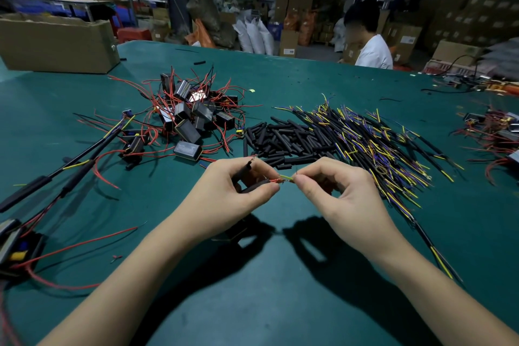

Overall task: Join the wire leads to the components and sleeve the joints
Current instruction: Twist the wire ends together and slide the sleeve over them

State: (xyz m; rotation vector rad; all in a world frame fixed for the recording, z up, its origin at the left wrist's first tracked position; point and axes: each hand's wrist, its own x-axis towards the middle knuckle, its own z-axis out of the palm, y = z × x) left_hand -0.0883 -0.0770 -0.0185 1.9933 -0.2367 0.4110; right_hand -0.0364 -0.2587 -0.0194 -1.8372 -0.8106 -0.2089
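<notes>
My left hand (238, 180) pinches the red lead (273, 180) between thumb and forefinger, with a black sleeve (254, 186) tucked under the same fingers and a second black lead end (249, 163) standing up out of the fist; my right hand (323, 180) pinches the yellow lead (287, 177) at its tip; both grips are pressed tight on wire, neither spread; the joint (280, 180) lies in the short gap between the two grips, touching both leads, raised above the desk (266, 289); its long axis runs across me, from the left grip to the right, nearly level, the red end pointing right and the yellow end pointing left; I judge the twist is in hand and the sleeving not yet done; the sleeve sits just left of the joint, along the same axis, so the left hand is nearer to slide it rightward over the bare strands; the spare sleeves (286, 140) lie beyond the grips, the cut leads (379, 143) beyond and right, the components (191, 118) beyond and left.
</notes>
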